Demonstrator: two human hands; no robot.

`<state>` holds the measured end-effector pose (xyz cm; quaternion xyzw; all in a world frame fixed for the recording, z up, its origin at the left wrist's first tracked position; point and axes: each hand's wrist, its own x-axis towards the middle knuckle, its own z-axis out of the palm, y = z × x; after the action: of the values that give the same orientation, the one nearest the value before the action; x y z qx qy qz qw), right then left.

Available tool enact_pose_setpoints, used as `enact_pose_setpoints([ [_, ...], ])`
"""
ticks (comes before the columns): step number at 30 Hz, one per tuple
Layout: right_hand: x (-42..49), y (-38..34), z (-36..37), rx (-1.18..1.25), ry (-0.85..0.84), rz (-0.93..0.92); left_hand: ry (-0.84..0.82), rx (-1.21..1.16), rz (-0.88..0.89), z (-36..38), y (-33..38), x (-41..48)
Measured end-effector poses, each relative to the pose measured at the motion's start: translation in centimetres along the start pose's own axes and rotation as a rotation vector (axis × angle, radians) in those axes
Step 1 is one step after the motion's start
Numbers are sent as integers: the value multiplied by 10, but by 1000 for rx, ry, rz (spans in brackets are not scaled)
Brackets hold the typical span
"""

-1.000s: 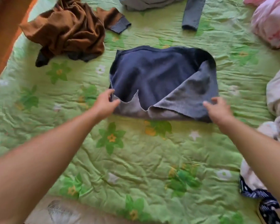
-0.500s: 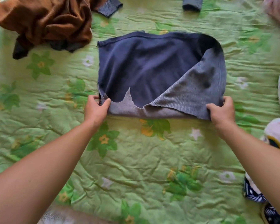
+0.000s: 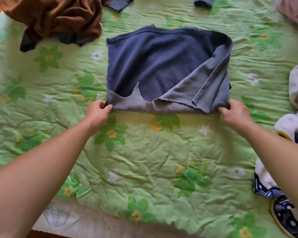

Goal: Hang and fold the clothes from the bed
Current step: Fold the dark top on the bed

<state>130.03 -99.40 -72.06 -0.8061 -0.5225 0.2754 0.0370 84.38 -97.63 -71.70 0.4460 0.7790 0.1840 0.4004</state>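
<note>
Head view. Navy sweatshirt (image 3: 158,66) half-folded, flat at middle of bed (image 3: 144,160); grey fleecy inside shows along near edge. Left hand (image 3: 97,111) fingers pinch near-left corner; right hand (image 3: 234,112) fingers grasp near-right corner. Judgement: lift both corners level, carry to far edge, align hems, smooth bunched right flap. Knit soft, limp, partly ribbed. Quilt crinkled, green floral. Brown garment (image 3: 58,18) crumpled far left.
</note>
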Motion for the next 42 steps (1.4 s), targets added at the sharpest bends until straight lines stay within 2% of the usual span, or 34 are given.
enact_pose_setpoints([
  [6, -52, 36, 2, 39, -181, 132, -33, 254, 15, -14, -23, -40],
  [14, -172, 86, 27, 23, -424, 219, -214, 511, -85, -36, -87, -132],
  [18, -228, 104, 42, -49, -568, 266, -321, 757, -140, -40, -124, -175],
  [20, -239, 105, 45, -23, -585, 263, -263, 770, -161, -35, -127, -187],
  [22, -238, 96, 40, -53, -510, 209, -80, 702, -146, -26, -120, -196],
  [23, -235, 90, 36, -100, -411, 177, 21, 658, -118, -18, -111, -202],
  [25, -226, 78, 27, -151, -159, 88, 145, 619, 81, 4, -87, -218],
  [27, -212, 66, 20, -159, -47, -26, 44, 603, 386, 36, -67, -235],
  [29, -194, 57, 17, -251, -110, -120, -231, 488, 585, 77, -50, -252],
  [30, -184, 53, 15, -302, -133, -148, -375, 430, 631, 99, -41, -261],
  [32, -164, 51, 15, -369, -115, -187, -579, 395, 607, 142, -19, -279],
  [35, -142, 53, 12, -394, -69, -223, -682, 395, 463, 193, 4, -290],
  [38, -131, 57, 9, -342, -86, -191, -646, 386, 409, 208, 12, -282],
  [42, -122, 46, 1, -116, -55, -190, -466, 316, 313, 182, 30, -270],
])
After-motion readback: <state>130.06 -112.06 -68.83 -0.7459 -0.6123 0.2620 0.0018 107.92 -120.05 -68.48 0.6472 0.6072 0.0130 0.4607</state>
